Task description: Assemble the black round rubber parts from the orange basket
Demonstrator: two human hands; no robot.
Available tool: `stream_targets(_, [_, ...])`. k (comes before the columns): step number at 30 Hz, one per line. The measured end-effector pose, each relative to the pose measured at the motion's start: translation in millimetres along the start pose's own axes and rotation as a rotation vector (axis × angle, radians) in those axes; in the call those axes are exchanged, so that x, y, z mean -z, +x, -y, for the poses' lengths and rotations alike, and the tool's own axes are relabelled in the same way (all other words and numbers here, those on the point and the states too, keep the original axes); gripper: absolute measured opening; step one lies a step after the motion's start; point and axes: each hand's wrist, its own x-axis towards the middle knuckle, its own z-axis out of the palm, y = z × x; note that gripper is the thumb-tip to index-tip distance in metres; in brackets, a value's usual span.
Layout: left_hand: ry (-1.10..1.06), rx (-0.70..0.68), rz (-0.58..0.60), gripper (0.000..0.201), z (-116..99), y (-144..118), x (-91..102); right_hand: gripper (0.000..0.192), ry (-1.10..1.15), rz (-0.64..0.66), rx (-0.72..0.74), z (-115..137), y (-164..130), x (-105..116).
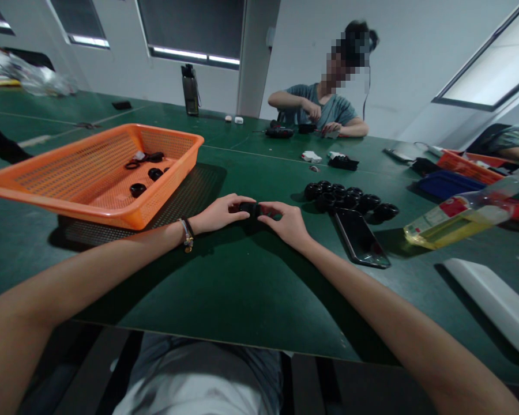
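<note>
My left hand (218,214) and right hand (285,222) both pinch one small black part (251,208), grip clenched on it, resting on the green bench (225,288), the orange basket (60,190) to the left.

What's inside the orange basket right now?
The orange basket holds a few small black ring-shaped parts and one whitish piece, all near its right end. Its near wall hides the floor along that edge, so more could lie there.

A: Table (242,288): matt green, smooth. Basket (90,199): orange plastic mesh.
B: Phone (361,237): glossy black glass. Rings (350,199): black, slight sheen. Bottle (458,216): clear plastic.
</note>
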Motion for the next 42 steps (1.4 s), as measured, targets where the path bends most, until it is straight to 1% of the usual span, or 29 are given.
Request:
stream_targets(6, [-0.007, -0.004, 0.001, 0.038, 1.9, 0.8, -0.4, 0.027, -0.019, 0.014, 0.041, -1.5, -0.5, 1.4])
stream_targets(10, [-0.006, -0.005, 0.004, 0.04, 3.3, 0.9, -0.5, 0.026, -0.032, 0.001, 0.063, -2.6, -0.3, 1.3])
stream_targets(22, [0.014, -0.003, 0.005, 0.039, 2.2, 0.6, -0.8, 0.025, 0.029, -0.004, -0.01, -0.5, 0.1, -1.2])
stream_targets(32, [0.031, 0.02, 0.001, 0.04, -0.5, 0.0, -0.3, 0.024, -0.006, 0.013, -0.014, 1.6, 0.3, 0.8])
stream_targets(42, [0.029, 0.011, 0.002, 0.04, 1.2, 0.1, 0.4, 0.025, -0.03, 0.013, 0.022, -0.4, -0.4, 1.2])
